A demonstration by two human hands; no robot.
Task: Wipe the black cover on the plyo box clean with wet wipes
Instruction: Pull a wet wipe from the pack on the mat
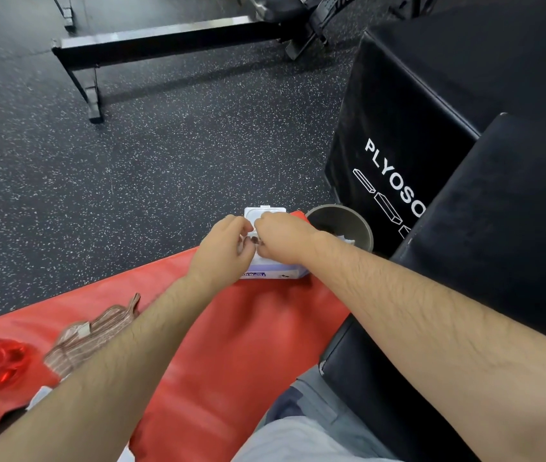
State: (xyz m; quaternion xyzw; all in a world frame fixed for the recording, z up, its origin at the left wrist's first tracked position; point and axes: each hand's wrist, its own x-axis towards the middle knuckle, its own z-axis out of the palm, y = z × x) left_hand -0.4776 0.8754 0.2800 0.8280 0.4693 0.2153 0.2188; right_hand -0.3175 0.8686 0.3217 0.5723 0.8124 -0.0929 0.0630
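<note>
- The wet wipe pack (276, 273) sits near the far edge of a red mat (248, 335), straight ahead of the person. Its white flip lid (260, 212) is thrown open toward the far side.
- Both hands meet over the mouth of the pack. The left hand (228, 245) comes in from the left with its fingers curled down onto the opening. The right hand (283, 236) comes in from the right, curled the same way, and its knuckles nearly touch the left's.
- Each hand grips at the top of the pack. The fingers hide the opening, so I cannot tell whether either has a wipe pinched or only the wrapper.
- Judged from this, the step in hand is drawing out a wipe, and the wiping itself is not yet begun.
- The plyo box (395, 121) stands on the speckled gym floor (165, 151), to the right of the hands and farther away. Its black cover (485, 51) faces up and lies well apart from the pack.
- A second black padded block (515, 235) lies nearer, close beside the right forearm.
- The right hand is the nearer one to the box, so it seems the natural one to carry the wipe. That move would go rightward and away from the body.
- A small grey bin (366, 233) stands between the pack and the box, just beside the right hand, with something white crumpled inside. A sweep to the right has to pass over or around it.
</note>
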